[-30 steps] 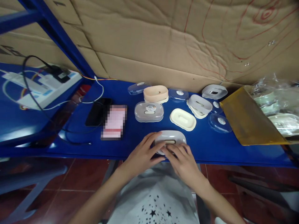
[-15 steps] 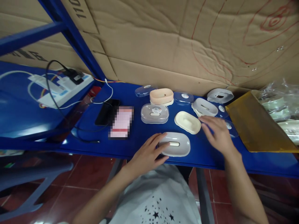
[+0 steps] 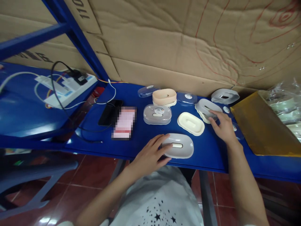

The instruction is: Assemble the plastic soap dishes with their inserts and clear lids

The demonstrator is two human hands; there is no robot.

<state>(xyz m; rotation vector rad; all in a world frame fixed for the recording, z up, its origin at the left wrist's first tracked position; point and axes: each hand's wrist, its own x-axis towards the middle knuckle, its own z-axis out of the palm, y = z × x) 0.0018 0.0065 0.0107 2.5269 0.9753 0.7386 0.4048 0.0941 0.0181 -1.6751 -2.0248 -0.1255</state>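
My left hand rests with spread fingers on the left end of a grey oval soap-box part at the front edge of the blue table. My right hand reaches back and right, its fingers touching a grey tray that sits on a cream part. A cream oval tray lies between the two hands. Further back stand a closed clear-lidded box and a peach tray.
Clear lids and another grey tray line the cardboard wall. A yellow bag with wrapped parts lies at the right. A black phone, a pink pad and a power strip with cables lie at the left.
My right hand left the grey part near me and moved back and right to the grey tray. My left hand stayed on the near grey part.
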